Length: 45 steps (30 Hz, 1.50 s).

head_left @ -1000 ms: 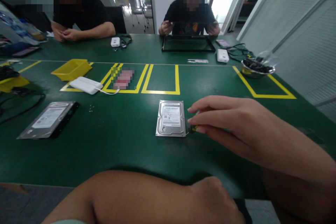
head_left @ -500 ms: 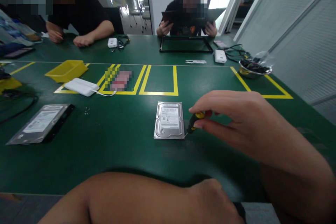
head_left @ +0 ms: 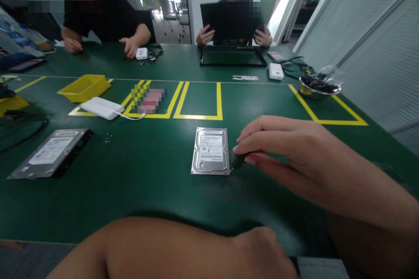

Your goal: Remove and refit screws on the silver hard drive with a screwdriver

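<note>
Fingers point(head_left: 262, 140): your right hand point(head_left: 288, 148) pinches the screwdriver point(head_left: 238, 160).
Hard drive point(head_left: 210, 151): just left, perhaps touching its tip.
Left hand point(head_left: 262, 253): foreground, grip unclear.

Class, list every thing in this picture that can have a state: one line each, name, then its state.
right hand: shut on the screwdriver
screwdriver: gripped, pointing at the hard drive's near right corner
hard drive: flat, label up, cover on
left hand: resting at the table edge, fingers hidden
second drive: flat, label up
steel bowl: holds dark parts
white box: cable attached
</note>
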{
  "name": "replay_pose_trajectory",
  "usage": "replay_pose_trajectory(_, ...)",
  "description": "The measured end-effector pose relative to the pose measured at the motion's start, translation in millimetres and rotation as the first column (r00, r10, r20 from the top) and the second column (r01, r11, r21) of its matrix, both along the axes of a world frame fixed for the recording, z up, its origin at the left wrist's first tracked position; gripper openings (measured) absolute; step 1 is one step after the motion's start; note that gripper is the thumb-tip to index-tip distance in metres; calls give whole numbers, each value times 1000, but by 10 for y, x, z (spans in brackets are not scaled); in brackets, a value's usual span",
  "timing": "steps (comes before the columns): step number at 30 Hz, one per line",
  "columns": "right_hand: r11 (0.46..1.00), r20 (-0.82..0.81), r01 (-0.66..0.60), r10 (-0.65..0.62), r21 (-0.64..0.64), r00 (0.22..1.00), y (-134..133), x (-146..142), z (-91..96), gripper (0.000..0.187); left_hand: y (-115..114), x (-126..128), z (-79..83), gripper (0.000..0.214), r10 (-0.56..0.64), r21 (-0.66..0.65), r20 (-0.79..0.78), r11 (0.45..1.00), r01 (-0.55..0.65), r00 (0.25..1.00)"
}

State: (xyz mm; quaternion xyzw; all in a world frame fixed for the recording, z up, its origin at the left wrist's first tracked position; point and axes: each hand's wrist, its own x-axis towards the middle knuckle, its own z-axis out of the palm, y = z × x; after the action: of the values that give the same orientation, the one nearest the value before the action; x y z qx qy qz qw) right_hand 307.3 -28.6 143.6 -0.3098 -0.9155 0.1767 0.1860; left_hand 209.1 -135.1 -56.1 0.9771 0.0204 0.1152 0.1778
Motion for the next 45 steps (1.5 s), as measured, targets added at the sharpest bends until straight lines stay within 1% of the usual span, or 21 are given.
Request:
replay_pose_trajectory(3, 1000, 4, 5, -5, 18, 1000, -4, 17, 0, 22, -7, 22, -62, 19, -3, 5, -23, 1000, 3, 1000)
replay_pose_trajectory(5, 999, 6, 20, -20, 34, 1000, -8, 24, -4, 24, -1, 30, -72, 16, -6, 7, -43, 1000, 7, 999)
replay_pose_trajectory(8, 998, 15, 32, -33, 46, 999, -15, 17, -1, 24, 25, 16, -44, 14, -31, -11, -68, 999, 30, 997)
replay_pose_trajectory(14, 1000, 4, -6, 6, 9, 1000, -16, -17, 27, 25, 84, -52, 15, 16, -47, -41, -74, 998, 44, 996)
replay_pose_trajectory(20, 999, 42, 50, -50, 0, 998, 0, -35, 14, 16, 123, -32, 7, 14, -74, -59, -105, 996, 68, 992)
replay_pose_trajectory(22, 998, 45, 64, -65, 12, 997, 6, -42, 8, 17, 153, -26, 35, 15, -85, -66, -109, 995, 78, 990)
replay_pose_trajectory(24, 997, 48, 66, -67, 27, 997, 11, -47, 3, 18, 203, -29, 86, 16, -126, -93, -130, 989, 114, 984)
replay_pose_trajectory(26, 997, 42, 68, -70, 47, 997, 10, -48, 0, 16, 271, -36, 141, 15, -207, -161, -167, 970, 180, 964)
replay_pose_trajectory(28, 995, 31, 74, -76, 71, 997, 5, -43, -3, 16, 348, -32, 170, 14, -294, -250, -178, 937, 245, 939)
replay_pose_trajectory(31, 992, 26, 79, -82, 102, 996, -5, -32, -12, 14, 454, 20, 143, 14, -379, -352, -131, 882, 314, 916)
replay_pose_trajectory(34, 992, 32, 77, -81, 103, 996, -8, -25, -20, 15, 518, 103, 90, 1, -467, -412, -80, 820, 397, 880)
replay_pose_trajectory(35, 993, 36, 71, -75, 98, 997, -8, -23, -20, 16, 526, 120, 87, 5, -501, -427, -73, 797, 427, 862)
replay_pose_trajectory(36, 994, 40, 63, -66, 92, 997, -7, -23, -19, 17, 527, 124, 95, 6, -519, -434, -74, 785, 442, 851)
replay_pose_trajectory(37, 995, 42, 54, -58, 87, 997, -7, -22, -16, 18, 522, 114, 116, 4, -516, -431, -80, 790, 437, 853)
replay_pose_trajectory(38, 995, 39, 44, -47, 84, 998, -8, -21, -11, 19, 510, 90, 145, 5, -459, -397, -109, 833, 384, 882)
replay_pose_trajectory(39, 996, 36, 35, -38, 77, 999, -11, -21, -6, 20, 495, 56, 180, 9, -365, -338, -119, 890, 308, 923)
replay_pose_trajectory(40, 997, 32, 31, -33, 65, 999, -14, -20, 0, 21, 477, 17, 216, 11, -288, -280, -124, 928, 245, 950)
replay_pose_trajectory(42, 999, 23, 31, -32, 43, 999, -23, -21, 10, 23, 444, -54, 280, 10, -228, -218, -100, 955, 202, 969)
replay_pose_trajectory(45, 998, 22, 49, -50, 28, 999, -30, -27, 14, 23, 419, -101, 325, 8, -227, -194, -115, 960, 202, 967)
